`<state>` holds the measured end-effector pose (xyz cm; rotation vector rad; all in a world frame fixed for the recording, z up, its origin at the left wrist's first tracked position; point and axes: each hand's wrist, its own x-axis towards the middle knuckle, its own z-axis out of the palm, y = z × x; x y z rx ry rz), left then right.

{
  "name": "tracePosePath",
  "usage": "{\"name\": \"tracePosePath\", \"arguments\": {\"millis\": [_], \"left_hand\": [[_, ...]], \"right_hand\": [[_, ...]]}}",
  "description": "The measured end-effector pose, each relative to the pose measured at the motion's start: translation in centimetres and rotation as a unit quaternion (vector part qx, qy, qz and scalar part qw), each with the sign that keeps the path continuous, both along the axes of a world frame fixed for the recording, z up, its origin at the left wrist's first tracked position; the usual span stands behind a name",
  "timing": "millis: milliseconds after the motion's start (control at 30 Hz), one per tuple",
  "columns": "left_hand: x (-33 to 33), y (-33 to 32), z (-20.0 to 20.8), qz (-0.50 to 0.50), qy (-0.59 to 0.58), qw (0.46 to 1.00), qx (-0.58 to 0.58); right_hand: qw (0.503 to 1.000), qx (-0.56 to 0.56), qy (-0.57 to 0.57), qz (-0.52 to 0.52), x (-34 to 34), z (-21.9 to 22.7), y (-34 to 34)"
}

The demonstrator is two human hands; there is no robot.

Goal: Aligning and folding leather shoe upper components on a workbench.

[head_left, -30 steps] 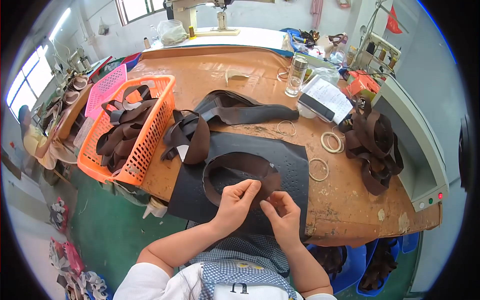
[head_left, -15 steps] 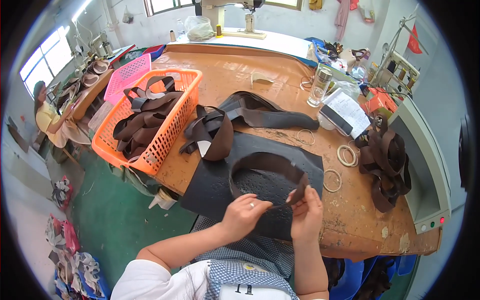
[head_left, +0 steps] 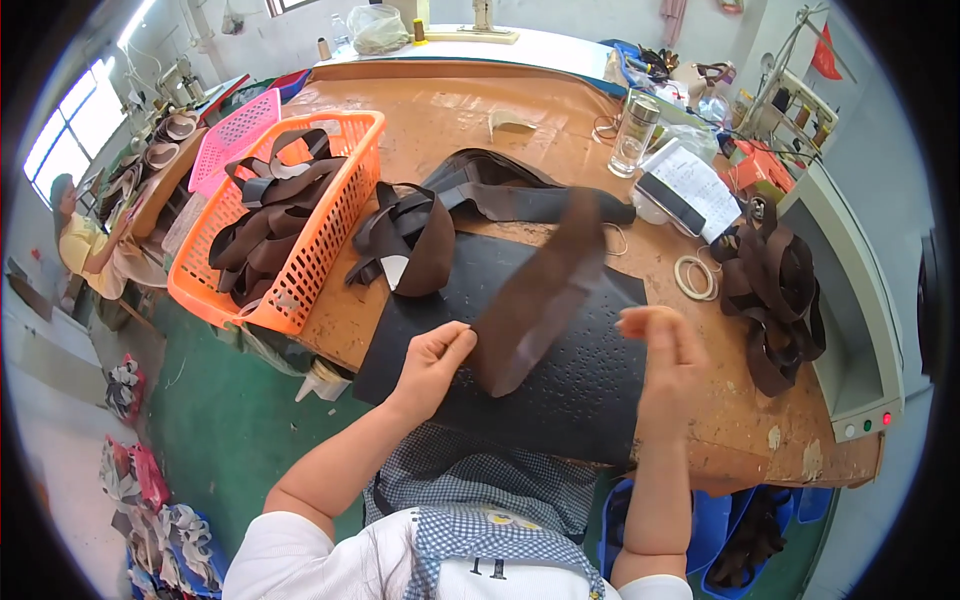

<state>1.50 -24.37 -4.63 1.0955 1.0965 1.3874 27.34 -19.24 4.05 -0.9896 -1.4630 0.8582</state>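
A dark brown strip stretches up and away over the black punched-looking mat, its far end blurred. My left hand pinches its near edge between thumb and fingers. Apart from the strip, my right hand hovers over the mat's right edge, fingers bent and spread, somewhat smeared, with nothing visible in them. Beyond the mat lie a looped brown strip with a pale patch and a flat bundle of dark strips.
An orange basket of brown strips stands left, beside a pink basket. At right are a strip pile, pale rings, a glass bottle, papers and a grey machine frame. Another person sits far left.
The strip, earlier curved into a loop between both hands, now extends from my left hand alone. My right hand has let go and moved up and right; my left moved left and up.
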Motion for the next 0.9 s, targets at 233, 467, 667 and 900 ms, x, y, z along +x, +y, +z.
{"name": "tracePosePath", "arguments": {"millis": [233, 467, 667, 900], "left_hand": [[1.2, -0.8, -2.4, 0.058, -0.174, 0.978, -0.100], [-2.2, -3.1, -1.9, 0.000, -0.139, 0.987, -0.081], [-4.3, -5.0, -3.0, 0.028, -0.101, 0.988, -0.112], [-3.2, -4.6, 1.5, -0.016, 0.231, 0.968, -0.100]], "right_hand": [[0.883, 0.235, -0.374, 0.159, -5.5, -8.8, -4.9], [0.837, 0.268, -0.447, 0.167, -6.8, -10.1, -5.7], [0.842, 0.251, -0.453, 0.152, -7.5, -10.2, -6.2], [0.845, 0.264, -0.443, 0.144, -7.9, -10.3, -6.2]]}}
